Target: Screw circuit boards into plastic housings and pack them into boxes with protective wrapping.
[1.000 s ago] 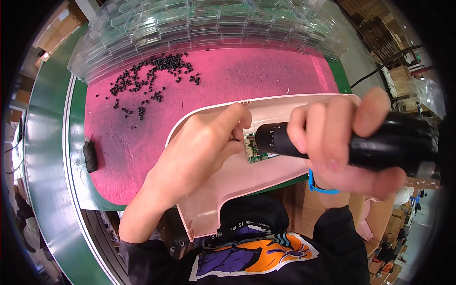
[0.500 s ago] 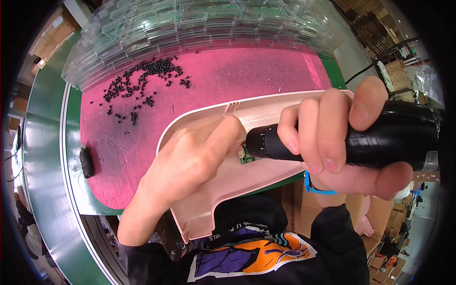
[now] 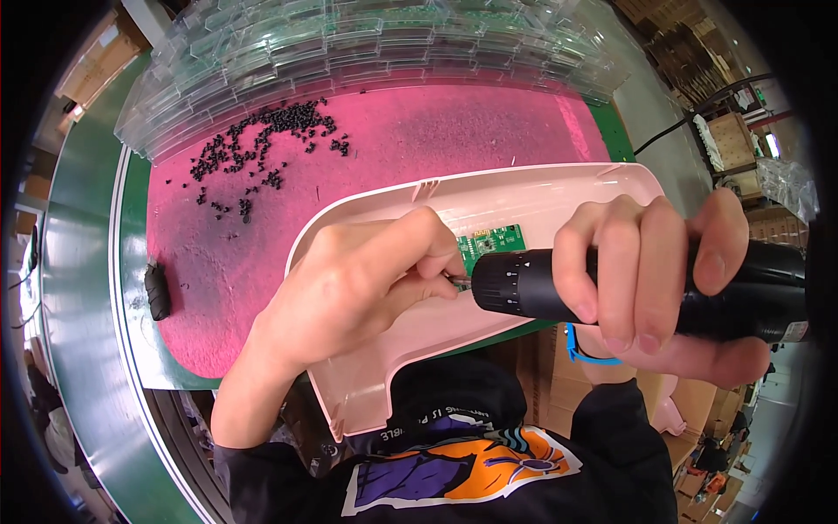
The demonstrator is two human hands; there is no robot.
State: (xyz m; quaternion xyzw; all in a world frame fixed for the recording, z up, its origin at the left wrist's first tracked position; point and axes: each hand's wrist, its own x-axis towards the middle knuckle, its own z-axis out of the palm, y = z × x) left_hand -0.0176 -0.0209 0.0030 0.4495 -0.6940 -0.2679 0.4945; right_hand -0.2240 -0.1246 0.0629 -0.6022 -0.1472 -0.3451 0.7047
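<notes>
A green board (image 3: 499, 242) lies in a pink shell (image 3: 367, 390), at three o'clock from the left hand (image 3: 367, 271), whose thumb and forefinger pinch a small, indistinct piece (image 3: 456, 279). The right hand (image 3: 644, 275) wraps its fingers round a driver (image 3: 532, 286) pointing to nine o'clock.

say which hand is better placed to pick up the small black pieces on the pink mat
The left hand, likely: nearer the small black pieces, while the right hand grips a black cylindrical power tool.

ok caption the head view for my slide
Right hand grips a black driver, left hand close by, over green circuit board in pink shell.
</notes>
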